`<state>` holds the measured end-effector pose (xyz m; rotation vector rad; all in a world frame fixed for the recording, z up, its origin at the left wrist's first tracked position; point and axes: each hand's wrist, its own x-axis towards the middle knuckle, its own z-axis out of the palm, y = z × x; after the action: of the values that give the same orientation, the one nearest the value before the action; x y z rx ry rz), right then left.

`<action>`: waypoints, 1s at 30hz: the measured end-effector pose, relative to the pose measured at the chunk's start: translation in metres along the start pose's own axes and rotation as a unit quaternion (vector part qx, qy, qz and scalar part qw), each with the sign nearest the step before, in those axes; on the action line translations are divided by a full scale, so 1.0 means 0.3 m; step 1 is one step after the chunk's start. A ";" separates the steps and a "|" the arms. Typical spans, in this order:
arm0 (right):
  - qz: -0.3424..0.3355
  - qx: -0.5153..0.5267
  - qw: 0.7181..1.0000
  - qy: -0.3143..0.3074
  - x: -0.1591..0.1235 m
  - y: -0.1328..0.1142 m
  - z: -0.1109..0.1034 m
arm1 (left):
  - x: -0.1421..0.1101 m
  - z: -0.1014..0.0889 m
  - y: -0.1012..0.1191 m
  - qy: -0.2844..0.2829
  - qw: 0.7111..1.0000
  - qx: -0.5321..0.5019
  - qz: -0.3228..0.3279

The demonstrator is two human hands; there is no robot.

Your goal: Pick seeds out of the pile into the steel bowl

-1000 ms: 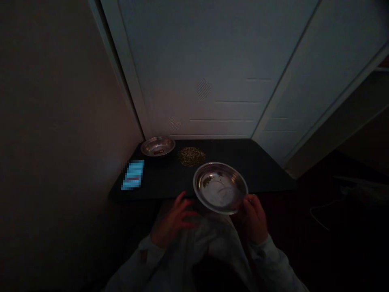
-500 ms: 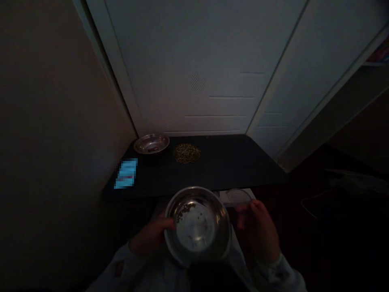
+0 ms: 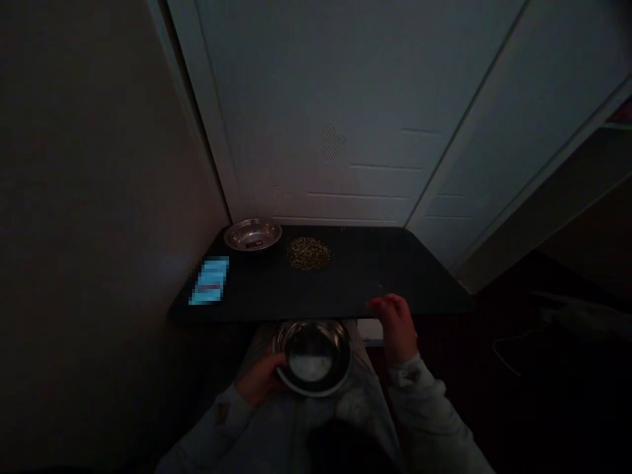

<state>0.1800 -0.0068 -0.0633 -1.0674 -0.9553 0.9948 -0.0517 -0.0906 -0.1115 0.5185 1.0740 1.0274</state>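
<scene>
My left hand (image 3: pixel 261 378) grips the left rim of a shiny metal bowl (image 3: pixel 340 372) above my lap. The bowl's inside looks dark, with a pale patch low down, and I make out no grains in it. Over the table's front edge, my right hand (image 3: pixel 395 326) has its fingers curled together. A faint, clear outline shows just past its fingertips; what they hold, if anything, is too dim to name. Farther back, a round pile of small pale-and-brown grains (image 3: pixel 309 254) lies on the dark table (image 3: pixel 355 270).
A second metal bowl (image 3: pixel 253 235) with a dark label stands at the table's back left. A blurred, lit blue rectangle (image 3: pixel 210 281) lies at the left edge. Below the front edge is a white flat object (image 3: pixel 369 331). A white panelled door (image 3: pixel 316 99) rises behind the table.
The bowl in my left hand has gone down and farther from me. My right hand has moved up to the table edge. The clear round dish no longer shows on the white object.
</scene>
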 end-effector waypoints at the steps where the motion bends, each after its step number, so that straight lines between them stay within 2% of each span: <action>1: -0.026 -0.023 0.999 -0.013 0.039 0.012 0.037 | 0.012 -0.008 -0.005 0.007 1.000 -0.011 -0.010; 3: -0.101 -0.108 0.988 -0.045 0.120 0.038 0.121 | 0.032 -0.020 -0.014 0.019 0.999 -0.044 -0.009; 7: -0.136 -0.155 0.973 -0.101 0.245 0.095 0.283 | 0.053 -0.034 -0.026 0.019 0.997 -0.071 0.010; 10: -0.145 -0.188 0.965 -0.115 0.286 0.130 0.346 | 0.050 -0.032 -0.027 0.017 0.998 -0.063 0.006; 13: -0.140 -0.216 0.960 -0.105 0.301 0.149 0.342 | 0.036 -0.021 -0.017 0.020 0.998 -0.051 0.001; 16: -0.136 -0.242 0.957 -0.081 0.314 0.151 0.302 | 0.028 -0.015 -0.009 0.031 0.999 -0.035 -0.001; 19: -0.133 -0.270 0.952 -0.057 0.331 0.147 0.268 | 0.037 -0.024 -0.016 0.019 0.999 -0.035 -0.003; 25: -0.125 -0.312 0.940 -0.057 0.347 0.154 0.256 | 0.070 -0.052 -0.057 0.036 0.998 -0.022 0.043; 30: -0.115 -0.321 0.939 -0.048 0.337 0.155 0.247 | 0.070 -0.054 -0.058 0.039 0.997 -0.001 0.062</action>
<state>0.1288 0.1157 -0.0796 -1.4067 -1.5075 0.5448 -0.0567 -0.0822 -0.1417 0.5533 1.1199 1.1660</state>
